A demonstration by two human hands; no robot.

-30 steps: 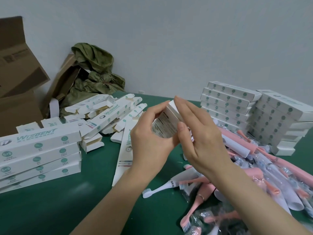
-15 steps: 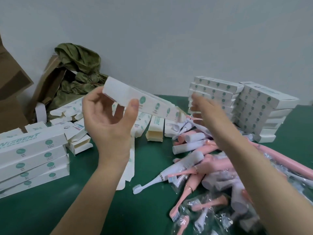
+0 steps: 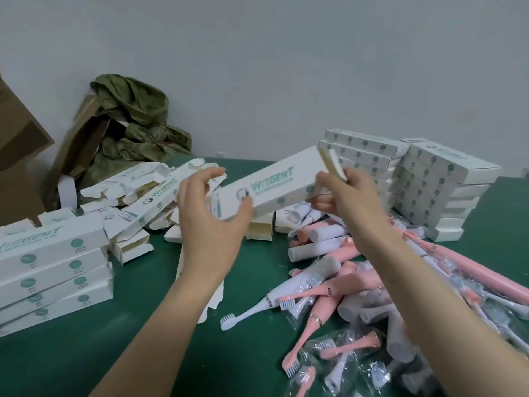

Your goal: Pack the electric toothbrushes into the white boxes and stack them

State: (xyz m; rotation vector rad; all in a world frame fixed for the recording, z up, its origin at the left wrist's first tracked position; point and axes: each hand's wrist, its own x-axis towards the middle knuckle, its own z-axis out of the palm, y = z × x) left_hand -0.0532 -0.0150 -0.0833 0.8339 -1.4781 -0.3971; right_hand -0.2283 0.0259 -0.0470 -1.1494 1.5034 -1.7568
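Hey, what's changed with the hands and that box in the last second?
The right hand, which had reached off toward the toothbrushes half a second ago, came back and took hold of the white box at its open-flap end. The left hand kept hold of the other end, and the box turned its logo face to the camera. The stacked boxes and toothbrushes stayed put.

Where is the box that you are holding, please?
In the head view, the white box is held mid-air at centre between the left hand and right hand, above the green table.
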